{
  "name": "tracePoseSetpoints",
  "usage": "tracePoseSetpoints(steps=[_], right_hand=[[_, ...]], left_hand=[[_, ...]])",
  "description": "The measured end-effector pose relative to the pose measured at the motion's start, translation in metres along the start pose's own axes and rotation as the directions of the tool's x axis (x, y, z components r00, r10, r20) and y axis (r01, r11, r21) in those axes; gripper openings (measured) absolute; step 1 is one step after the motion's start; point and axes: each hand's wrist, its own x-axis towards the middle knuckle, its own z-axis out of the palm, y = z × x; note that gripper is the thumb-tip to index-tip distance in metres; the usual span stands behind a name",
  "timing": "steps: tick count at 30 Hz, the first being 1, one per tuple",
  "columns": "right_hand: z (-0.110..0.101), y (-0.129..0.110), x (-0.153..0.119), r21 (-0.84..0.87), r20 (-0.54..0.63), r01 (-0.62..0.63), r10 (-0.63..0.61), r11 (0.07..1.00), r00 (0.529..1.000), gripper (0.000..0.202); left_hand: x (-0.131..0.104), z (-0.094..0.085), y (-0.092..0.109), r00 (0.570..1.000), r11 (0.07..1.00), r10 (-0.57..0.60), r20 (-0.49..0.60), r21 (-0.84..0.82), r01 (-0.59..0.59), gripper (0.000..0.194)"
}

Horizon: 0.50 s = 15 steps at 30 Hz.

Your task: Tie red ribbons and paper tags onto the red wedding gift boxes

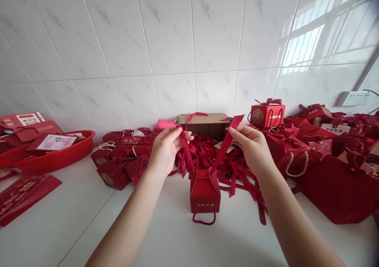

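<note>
A small red gift box with gold lettering stands upright on the white tabletop, its rope handle hanging down in front. From its top a dark red ribbon rises in two ends, spread in a V. My left hand pinches the left end between thumb and fingers. The right end is pinched by my right hand, and its tip sticks up past the fingers. Behind the box lies a tangled heap of loose red ribbons, spilling forward to the right.
An open cardboard carton stands behind the heap against the tiled wall. Several red boxes cluster at left, near a red basin of cards. More boxes pile up at right, one tied box on top, with a large red bag in front.
</note>
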Motion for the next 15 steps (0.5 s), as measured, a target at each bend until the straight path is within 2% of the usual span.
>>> tracePoseSetpoints(steps=[6,10,15], right_hand=[[0.001,-0.005,0.007,-0.063,0.06,0.014,-0.01,0.998,0.998,0.03],[0.004,-0.01,0.009,-0.073,0.058,0.056,-0.052,0.996,0.997,0.027],[0.007,-0.017,0.009,-0.084,0.056,0.057,-0.052,0.995,0.997,0.027]], left_hand=[[-0.001,0.007,0.002,0.995,0.992,0.09,-0.036,0.091,-0.087,0.022],[-0.003,0.011,-0.001,0.988,0.987,0.136,-0.069,0.093,-0.129,0.025],[-0.004,0.014,0.0,0.988,0.988,0.146,-0.043,0.06,-0.144,0.023]])
